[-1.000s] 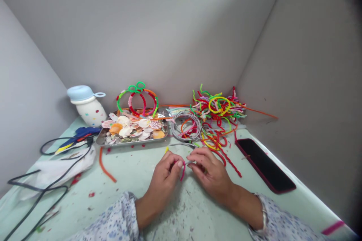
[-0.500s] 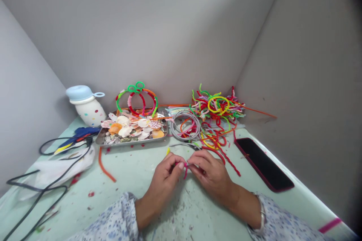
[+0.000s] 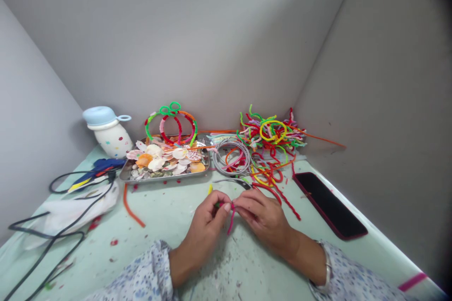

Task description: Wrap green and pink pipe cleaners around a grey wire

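Between my fingertips is a magenta pipe cleaner [image 3: 230,224], one end hanging down toward the table. My left hand [image 3: 206,223] is closed, thumb against index finger, pinching it. My right hand [image 3: 266,218] is closed as well, its fingertips meeting the left ones on the same piece. A bit of green shows inside the left grip, and a yellow tip [image 3: 210,189] pokes up behind that hand; what these belong to is hidden. Just beyond the right hand lie pliers with red handles [image 3: 267,191], partly covered by the hand.
A metal tray [image 3: 165,179] of shells holds up pipe-cleaner rings [image 3: 196,127]. Right of it lie a wire coil [image 3: 216,162] and a tangled pipe-cleaner pile [image 3: 254,131]. A phone [image 3: 328,204] rests at right; a bottle [image 3: 112,140], black cable [image 3: 52,239] and orange pipe cleaner [image 3: 132,211] are at left.
The hanging magenta end now reaches lower and looks longer and straighter. My right fingers have shifted slightly; my left hand stays nearly in place.
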The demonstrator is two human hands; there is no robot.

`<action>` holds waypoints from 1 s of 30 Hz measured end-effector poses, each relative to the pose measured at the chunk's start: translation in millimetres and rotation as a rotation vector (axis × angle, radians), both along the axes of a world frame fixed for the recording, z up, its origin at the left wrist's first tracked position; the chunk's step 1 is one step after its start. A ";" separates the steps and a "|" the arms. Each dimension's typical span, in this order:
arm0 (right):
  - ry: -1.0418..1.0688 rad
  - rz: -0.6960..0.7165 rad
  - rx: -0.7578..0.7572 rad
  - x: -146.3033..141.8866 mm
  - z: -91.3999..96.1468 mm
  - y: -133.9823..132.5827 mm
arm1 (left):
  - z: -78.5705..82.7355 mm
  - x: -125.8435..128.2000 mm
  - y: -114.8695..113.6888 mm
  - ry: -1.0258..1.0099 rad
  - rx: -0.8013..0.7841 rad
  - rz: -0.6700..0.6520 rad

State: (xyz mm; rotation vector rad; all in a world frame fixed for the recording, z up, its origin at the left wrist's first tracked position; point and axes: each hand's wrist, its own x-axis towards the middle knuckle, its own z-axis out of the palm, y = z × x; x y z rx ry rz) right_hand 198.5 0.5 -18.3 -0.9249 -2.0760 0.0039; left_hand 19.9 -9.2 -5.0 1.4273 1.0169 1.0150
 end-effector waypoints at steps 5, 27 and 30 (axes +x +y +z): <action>0.018 0.024 0.001 -0.2 0.8 -0.2 | -0.4 -0.1 1.2 0.029 -0.003 0.018; 0.238 0.060 -0.309 -6.8 3.8 -3.1 | -4.4 0.5 4.1 0.045 0.043 0.021; 0.252 0.055 -0.345 -7.0 2.5 -2.9 | -5.6 0.4 4.8 0.057 0.033 0.026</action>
